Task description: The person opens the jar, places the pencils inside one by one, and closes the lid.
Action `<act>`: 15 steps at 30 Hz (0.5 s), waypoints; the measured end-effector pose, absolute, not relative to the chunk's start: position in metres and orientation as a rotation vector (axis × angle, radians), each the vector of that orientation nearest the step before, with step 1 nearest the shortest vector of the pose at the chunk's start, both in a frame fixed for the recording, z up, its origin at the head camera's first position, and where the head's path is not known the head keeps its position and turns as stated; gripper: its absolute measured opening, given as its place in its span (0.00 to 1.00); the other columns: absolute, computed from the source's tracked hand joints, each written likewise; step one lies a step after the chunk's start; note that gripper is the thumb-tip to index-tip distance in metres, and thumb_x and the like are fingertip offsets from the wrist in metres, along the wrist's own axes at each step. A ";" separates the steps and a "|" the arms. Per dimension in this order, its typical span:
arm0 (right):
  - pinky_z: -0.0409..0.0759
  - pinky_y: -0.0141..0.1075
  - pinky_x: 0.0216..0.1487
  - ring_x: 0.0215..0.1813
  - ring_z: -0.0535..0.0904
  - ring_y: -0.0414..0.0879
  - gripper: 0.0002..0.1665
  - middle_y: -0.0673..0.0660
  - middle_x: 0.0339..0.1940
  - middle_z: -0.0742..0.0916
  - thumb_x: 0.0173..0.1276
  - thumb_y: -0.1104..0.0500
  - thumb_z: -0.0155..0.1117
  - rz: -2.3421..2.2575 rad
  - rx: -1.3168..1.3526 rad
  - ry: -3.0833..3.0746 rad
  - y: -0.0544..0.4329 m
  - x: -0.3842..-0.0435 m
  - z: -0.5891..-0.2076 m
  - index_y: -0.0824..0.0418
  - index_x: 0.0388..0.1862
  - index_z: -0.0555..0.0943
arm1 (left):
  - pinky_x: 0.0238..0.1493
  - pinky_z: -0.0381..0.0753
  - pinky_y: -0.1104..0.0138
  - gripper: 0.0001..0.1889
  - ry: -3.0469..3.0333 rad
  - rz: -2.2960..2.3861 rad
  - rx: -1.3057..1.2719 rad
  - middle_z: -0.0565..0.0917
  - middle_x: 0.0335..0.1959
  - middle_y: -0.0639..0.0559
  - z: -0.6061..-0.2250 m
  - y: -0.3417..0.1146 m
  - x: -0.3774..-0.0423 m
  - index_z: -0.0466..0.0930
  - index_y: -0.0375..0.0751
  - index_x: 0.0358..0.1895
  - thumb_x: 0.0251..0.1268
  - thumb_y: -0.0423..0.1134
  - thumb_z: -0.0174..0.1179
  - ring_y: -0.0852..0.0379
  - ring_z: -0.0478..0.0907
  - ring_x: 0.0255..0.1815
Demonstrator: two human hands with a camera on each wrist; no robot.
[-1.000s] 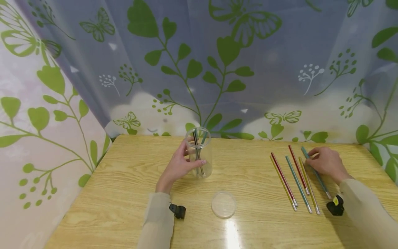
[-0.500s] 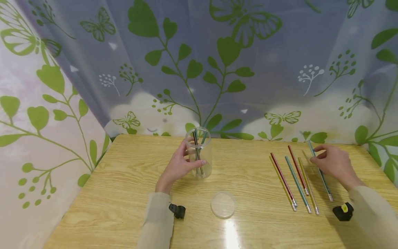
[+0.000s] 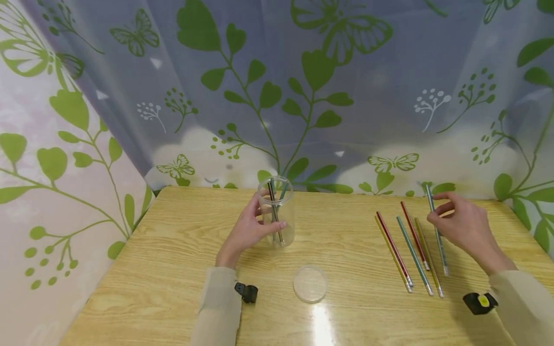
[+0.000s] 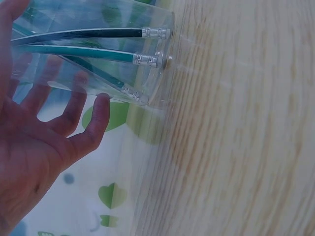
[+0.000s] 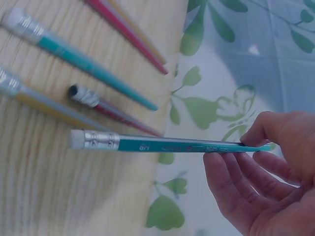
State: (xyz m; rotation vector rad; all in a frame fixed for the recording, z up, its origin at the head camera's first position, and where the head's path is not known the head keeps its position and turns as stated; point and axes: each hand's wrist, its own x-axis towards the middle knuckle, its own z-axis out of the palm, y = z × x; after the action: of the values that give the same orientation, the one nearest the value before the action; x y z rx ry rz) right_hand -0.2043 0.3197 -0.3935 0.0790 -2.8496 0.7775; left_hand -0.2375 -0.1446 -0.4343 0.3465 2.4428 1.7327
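Observation:
My left hand [image 3: 248,230] grips a clear plastic jar [image 3: 285,230] that stands upright near the table's back edge. Several pencils lean inside it; the left wrist view shows a black pencil [image 4: 88,34] and teal ones [image 4: 93,52], eraser ends at the bottom. Between thumb and fingers, my right hand [image 3: 467,228] pinches a teal pencil [image 3: 440,245], its white eraser end pointing toward me and its other end tilted up. In the right wrist view this pencil [image 5: 162,144] appears lifted off the table. Left of that hand lie yellow [image 3: 428,259], red [image 3: 414,235] and teal [image 3: 414,254] pencils.
A round clear lid [image 3: 310,284] lies on the wooden table [image 3: 173,269] in front of the jar. Behind the table hangs a curtain [image 3: 372,110] printed with leaves and butterflies, close to the back edge. Another patterned sheet [image 3: 52,202] hangs at the left.
The teal pencil in my right hand has risen from the table, first shifting right, with its far end now higher. My left hand and the jar have stayed in place.

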 end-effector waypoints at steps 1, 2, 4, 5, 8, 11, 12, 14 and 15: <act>0.80 0.37 0.28 0.28 0.88 0.47 0.27 0.72 0.44 0.88 0.70 0.59 0.61 0.791 0.082 -2.834 0.318 -0.203 -0.392 0.72 0.64 0.73 | 0.66 0.78 0.46 0.44 2.445 1.731 0.345 0.70 0.69 0.53 -0.434 -0.145 -0.237 0.60 0.70 0.74 0.57 0.48 0.77 0.45 0.70 0.72; 0.81 0.35 0.25 0.29 0.89 0.49 0.27 0.72 0.44 0.88 0.70 0.60 0.61 0.805 0.085 -2.819 0.315 -0.202 -0.390 0.72 0.65 0.73 | 0.66 0.78 0.46 0.44 2.445 1.732 0.345 0.70 0.70 0.54 -0.434 -0.145 -0.237 0.60 0.70 0.74 0.57 0.48 0.77 0.45 0.70 0.72; 0.81 0.34 0.23 0.32 0.90 0.55 0.28 0.73 0.45 0.88 0.70 0.60 0.61 0.827 0.090 -2.793 0.311 -0.199 -0.386 0.71 0.65 0.73 | 0.66 0.78 0.46 0.45 2.446 1.734 0.344 0.70 0.70 0.54 -0.434 -0.144 -0.237 0.60 0.69 0.74 0.57 0.48 0.77 0.45 0.70 0.72; 0.81 0.33 0.22 0.34 0.90 0.58 0.28 0.73 0.45 0.88 0.70 0.60 0.61 0.832 0.090 -2.780 0.308 -0.198 -0.384 0.71 0.66 0.73 | 0.66 0.78 0.46 0.45 2.447 1.734 0.342 0.70 0.70 0.54 -0.434 -0.145 -0.237 0.60 0.69 0.74 0.57 0.48 0.77 0.45 0.70 0.72; 0.80 0.31 0.22 0.35 0.90 0.58 0.28 0.71 0.44 0.88 0.69 0.61 0.62 0.815 0.092 -2.743 0.301 -0.195 -0.377 0.69 0.66 0.74 | 0.66 0.78 0.47 0.45 2.449 1.735 0.346 0.70 0.70 0.54 -0.434 -0.145 -0.237 0.59 0.69 0.75 0.57 0.48 0.77 0.45 0.70 0.72; 0.79 0.30 0.22 0.31 0.86 0.36 0.28 0.70 0.44 0.88 0.69 0.60 0.62 0.823 0.093 -2.724 0.294 -0.192 -0.370 0.68 0.67 0.74 | 0.65 0.78 0.47 0.44 2.457 1.726 0.350 0.70 0.69 0.54 -0.435 -0.145 -0.238 0.60 0.70 0.74 0.57 0.48 0.77 0.45 0.71 0.72; 0.79 0.30 0.22 0.30 0.82 0.28 0.28 0.70 0.44 0.88 0.69 0.60 0.62 0.825 0.096 -2.715 0.292 -0.191 -0.368 0.68 0.67 0.74 | 0.65 0.78 0.47 0.44 2.457 1.725 0.354 0.70 0.69 0.54 -0.435 -0.145 -0.238 0.60 0.70 0.74 0.57 0.48 0.77 0.45 0.71 0.72; 0.79 0.30 0.21 0.29 0.73 0.16 0.28 0.70 0.44 0.88 0.69 0.60 0.63 0.838 0.102 -2.700 0.288 -0.189 -0.364 0.67 0.67 0.74 | 0.65 0.79 0.47 0.43 2.461 1.720 0.359 0.70 0.69 0.54 -0.436 -0.145 -0.239 0.61 0.71 0.73 0.57 0.48 0.77 0.45 0.71 0.72; 0.79 0.29 0.21 0.29 0.69 0.12 0.28 0.69 0.44 0.88 0.69 0.60 0.63 0.846 0.105 -2.691 0.286 -0.188 -0.362 0.67 0.67 0.74 | 0.65 0.79 0.47 0.43 2.463 1.720 0.362 0.70 0.69 0.54 -0.436 -0.145 -0.239 0.61 0.71 0.73 0.57 0.48 0.77 0.45 0.71 0.72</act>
State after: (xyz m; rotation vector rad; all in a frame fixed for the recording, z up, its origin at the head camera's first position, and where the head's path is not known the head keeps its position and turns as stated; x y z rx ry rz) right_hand -0.1884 0.2856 -0.3621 0.1051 -2.6914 0.8460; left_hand -0.2388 -0.1449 -0.4362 0.3620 2.4628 1.7204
